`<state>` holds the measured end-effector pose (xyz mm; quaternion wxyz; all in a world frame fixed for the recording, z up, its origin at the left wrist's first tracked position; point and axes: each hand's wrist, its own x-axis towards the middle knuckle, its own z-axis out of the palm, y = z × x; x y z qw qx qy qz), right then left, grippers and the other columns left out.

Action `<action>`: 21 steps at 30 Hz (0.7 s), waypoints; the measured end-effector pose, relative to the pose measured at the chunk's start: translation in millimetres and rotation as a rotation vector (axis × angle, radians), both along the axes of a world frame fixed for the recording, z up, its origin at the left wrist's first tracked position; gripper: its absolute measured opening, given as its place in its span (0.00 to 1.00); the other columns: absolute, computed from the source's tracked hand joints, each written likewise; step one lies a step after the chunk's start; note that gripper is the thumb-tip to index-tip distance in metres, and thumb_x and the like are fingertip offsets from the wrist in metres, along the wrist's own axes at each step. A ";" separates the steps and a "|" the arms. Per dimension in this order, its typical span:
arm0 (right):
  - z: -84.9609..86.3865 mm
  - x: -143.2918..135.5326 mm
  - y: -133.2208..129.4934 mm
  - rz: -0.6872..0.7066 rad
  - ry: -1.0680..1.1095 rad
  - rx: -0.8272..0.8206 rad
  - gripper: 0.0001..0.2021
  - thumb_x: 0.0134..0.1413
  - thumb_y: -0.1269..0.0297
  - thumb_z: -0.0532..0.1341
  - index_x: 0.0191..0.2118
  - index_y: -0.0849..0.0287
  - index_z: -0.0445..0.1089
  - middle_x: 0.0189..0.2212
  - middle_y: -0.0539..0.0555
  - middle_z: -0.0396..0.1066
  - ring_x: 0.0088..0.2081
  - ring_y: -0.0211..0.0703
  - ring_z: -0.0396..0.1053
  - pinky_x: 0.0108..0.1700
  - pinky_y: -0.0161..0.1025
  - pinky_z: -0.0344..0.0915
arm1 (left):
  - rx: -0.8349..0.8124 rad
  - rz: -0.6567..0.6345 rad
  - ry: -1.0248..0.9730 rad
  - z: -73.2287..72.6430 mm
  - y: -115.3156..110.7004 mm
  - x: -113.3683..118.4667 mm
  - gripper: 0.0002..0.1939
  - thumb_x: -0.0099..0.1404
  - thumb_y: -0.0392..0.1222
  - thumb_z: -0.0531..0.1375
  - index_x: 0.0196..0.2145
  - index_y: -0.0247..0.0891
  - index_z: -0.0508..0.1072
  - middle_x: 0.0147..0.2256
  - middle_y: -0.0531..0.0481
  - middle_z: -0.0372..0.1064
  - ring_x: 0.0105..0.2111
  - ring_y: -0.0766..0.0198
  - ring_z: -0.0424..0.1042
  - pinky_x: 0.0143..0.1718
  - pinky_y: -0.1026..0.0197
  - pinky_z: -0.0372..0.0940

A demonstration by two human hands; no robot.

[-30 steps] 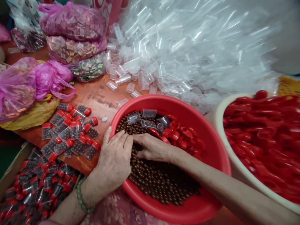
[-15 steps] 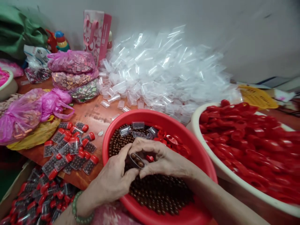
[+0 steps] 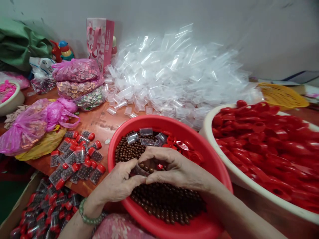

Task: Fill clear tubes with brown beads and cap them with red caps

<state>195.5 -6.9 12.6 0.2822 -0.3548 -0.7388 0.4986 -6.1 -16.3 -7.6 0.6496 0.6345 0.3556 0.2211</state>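
My left hand (image 3: 124, 181) pinches a small clear plastic case (image 3: 138, 171) between thumb and fingers, above the red basin (image 3: 113, 146). Curled round the case's other side is my right hand (image 3: 171, 167), its thumb tip meeting my left thumb. Brown beads (image 3: 147, 168) show at the case's mouth between the hands. A small red piece (image 3: 159, 166) is visible inside the curve of my right hand; whether it is held, I cannot tell. Below, the basin holds many brown beads (image 3: 171, 205), several clear cases (image 3: 146, 132) and red caps (image 3: 190, 154).
Filled cases with red caps (image 3: 79, 154) lie left of the basin, with more in a box (image 3: 50, 212) below. A heap of clear cases (image 3: 174, 76) stands behind. At right is a white tub (image 3: 208, 124) of red parts (image 3: 259, 142). Pink bags (image 3: 32, 122) sit at left.
The case has tilted, so its oval mouth faces me less. My left hand has shifted slightly left, and the view has turned a little.
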 end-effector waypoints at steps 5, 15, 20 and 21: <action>-2.3 0.7 -1.1 -0.024 -0.062 0.062 0.14 0.55 0.53 0.65 0.37 0.59 0.69 0.31 0.50 0.69 0.31 0.36 0.64 0.34 0.32 0.62 | -0.015 -0.035 0.026 -1.7 4.6 -1.6 0.09 0.65 0.41 0.58 0.40 0.34 0.73 0.34 0.50 0.71 0.37 0.61 0.69 0.42 0.61 0.63; -4.1 -4.2 -2.2 -0.035 -0.037 -0.084 0.18 0.59 0.51 0.60 0.26 0.57 0.56 0.23 0.45 0.56 0.25 0.33 0.53 0.27 0.32 0.53 | -0.068 -0.039 -0.009 -0.6 9.8 -1.5 0.07 0.65 0.40 0.58 0.38 0.35 0.72 0.35 0.50 0.71 0.37 0.63 0.69 0.40 0.63 0.62; 4.2 5.1 -23.3 -0.116 -0.194 -0.082 0.14 0.58 0.57 0.62 0.29 0.56 0.58 0.25 0.46 0.61 0.27 0.35 0.58 0.30 0.32 0.58 | -0.133 0.120 -0.074 3.7 9.9 0.7 0.06 0.65 0.41 0.59 0.39 0.37 0.71 0.35 0.52 0.71 0.36 0.66 0.68 0.39 0.65 0.62; 5.5 9.1 -28.6 -0.097 -0.266 -0.081 0.12 0.57 0.58 0.63 0.31 0.57 0.60 0.27 0.47 0.64 0.29 0.36 0.61 0.32 0.33 0.60 | -0.151 0.153 -0.095 4.9 9.7 0.7 0.07 0.65 0.41 0.59 0.40 0.37 0.71 0.34 0.52 0.72 0.35 0.67 0.69 0.39 0.66 0.62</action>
